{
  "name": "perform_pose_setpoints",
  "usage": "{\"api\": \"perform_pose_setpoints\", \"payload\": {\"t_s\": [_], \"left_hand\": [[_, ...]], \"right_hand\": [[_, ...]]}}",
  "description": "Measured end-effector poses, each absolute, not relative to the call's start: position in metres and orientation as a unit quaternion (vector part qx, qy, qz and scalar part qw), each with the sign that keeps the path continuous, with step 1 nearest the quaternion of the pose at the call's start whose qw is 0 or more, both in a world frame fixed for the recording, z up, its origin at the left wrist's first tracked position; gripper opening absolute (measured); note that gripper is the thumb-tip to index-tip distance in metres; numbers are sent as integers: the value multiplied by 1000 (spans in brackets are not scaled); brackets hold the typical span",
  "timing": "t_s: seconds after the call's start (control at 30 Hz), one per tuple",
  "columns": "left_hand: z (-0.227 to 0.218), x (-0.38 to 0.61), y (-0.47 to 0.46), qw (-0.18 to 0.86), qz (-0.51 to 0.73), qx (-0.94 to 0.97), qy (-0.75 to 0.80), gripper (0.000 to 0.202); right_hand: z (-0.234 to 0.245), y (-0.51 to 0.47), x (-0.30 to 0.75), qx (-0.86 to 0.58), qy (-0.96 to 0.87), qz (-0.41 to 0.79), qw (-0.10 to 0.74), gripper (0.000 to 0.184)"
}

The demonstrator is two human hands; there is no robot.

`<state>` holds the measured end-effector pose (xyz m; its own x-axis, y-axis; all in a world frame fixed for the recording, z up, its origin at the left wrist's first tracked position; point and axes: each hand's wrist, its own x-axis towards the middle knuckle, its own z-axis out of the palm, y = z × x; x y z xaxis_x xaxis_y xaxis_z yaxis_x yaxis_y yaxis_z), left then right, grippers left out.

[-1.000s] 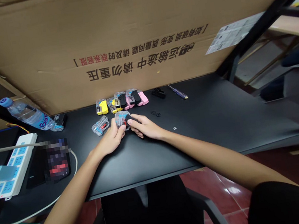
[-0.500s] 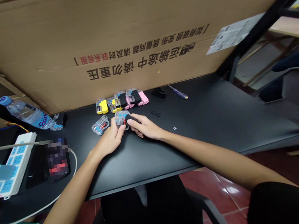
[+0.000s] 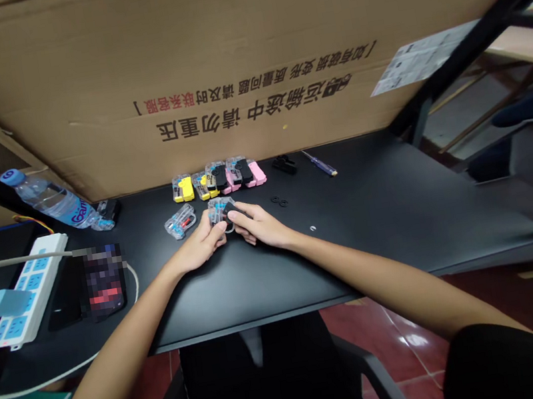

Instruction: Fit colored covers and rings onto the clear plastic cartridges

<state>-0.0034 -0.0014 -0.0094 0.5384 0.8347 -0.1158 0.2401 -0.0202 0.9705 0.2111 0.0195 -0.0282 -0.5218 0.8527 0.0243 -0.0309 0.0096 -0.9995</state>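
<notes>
Between my two hands is a small clear plastic toy gun (image 3: 218,207) with blue parts inside. My left hand (image 3: 202,242) is closed on its left side, thumb pressed on the front. My right hand (image 3: 261,224) pinches a black grip piece (image 3: 230,209) against the toy's right side; how far it sits on the toy is hidden by the fingers. A second clear toy gun (image 3: 180,222), with blue and red parts, lies on the table just left of my left hand. Behind my hands stand several toy guns with yellow, black and pink grips (image 3: 217,179) in a row.
A screwdriver (image 3: 320,164), a black plastic part (image 3: 284,165), black rings (image 3: 279,202) and a small white piece (image 3: 313,228) lie to the right. On the left are a water bottle (image 3: 57,202), a power strip (image 3: 28,291) and a cable. Cardboard (image 3: 240,35) walls off the back.
The black grip piece has shifted left, closer over the clear toy gun, and its rear end no longer sticks out past my right fingers. The camera view has shifted slightly.
</notes>
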Motion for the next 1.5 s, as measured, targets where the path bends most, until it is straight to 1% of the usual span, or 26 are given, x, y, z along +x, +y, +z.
{"api": "perform_pose_setpoints", "payload": {"t_s": [0.17,0.27,0.33,0.43,0.53,0.67,0.73,0.83,0.87,0.93,1.0,1.03,1.07,1.17,1.2,1.23,1.33,1.37,1.4,1.47,1.5], "left_hand": [[-8,-2,-3,563,286,657,411,56],[-10,-1,0,588,277,645,402,57],[-13,-2,4,593,297,632,401,55],[-13,-6,11,559,357,617,424,51],[-10,-13,18,513,405,607,451,49],[-9,-16,17,487,416,612,464,44],[-10,-13,13,488,392,630,459,42],[-9,-10,8,504,331,668,437,41],[-7,-11,7,506,324,671,433,41],[0,-13,7,489,340,672,441,37],[5,-15,8,441,389,665,460,36],[7,-16,8,424,404,664,465,35],[7,-16,8,417,401,669,467,36],[5,-13,7,435,337,699,457,37],[5,-13,7,432,333,703,455,37],[4,-14,8,418,343,705,459,36],[6,-17,10,361,419,679,483,37],[6,-18,10,355,423,680,483,37],[6,-17,9,360,407,690,478,38],[4,-13,6,375,353,722,461,39],[3,-10,4,379,347,726,456,38]], "right_hand": [[-29,19,211,-332,-612,621,361,47],[-29,20,210,-332,-608,622,366,46],[-27,22,212,-333,-602,624,371,46],[-21,29,218,-355,-595,608,387,50],[-16,38,225,-389,-594,567,418,51],[-16,38,224,-406,-592,533,448,53],[-17,33,219,-402,-615,525,430,54],[-15,27,215,-369,-676,520,369,54],[-13,27,216,-364,-686,517,361,55],[-10,28,218,-378,-676,500,387,57],[-9,30,221,-404,-660,473,421,59],[-9,30,221,-412,-662,461,423,59],[-9,29,221,-412,-675,453,411,59],[-10,26,221,-386,-732,453,330,57],[-10,26,222,-383,-740,453,319,57],[-9,27,223,-387,-736,449,327,58],[-6,31,228,-423,-696,419,401,61],[-6,32,229,-427,-694,412,408,61],[-7,32,228,-423,-704,412,395,62],[-10,29,225,-395,-746,424,328,61],[-12,28,222,-382,-760,433,297,60]]}}
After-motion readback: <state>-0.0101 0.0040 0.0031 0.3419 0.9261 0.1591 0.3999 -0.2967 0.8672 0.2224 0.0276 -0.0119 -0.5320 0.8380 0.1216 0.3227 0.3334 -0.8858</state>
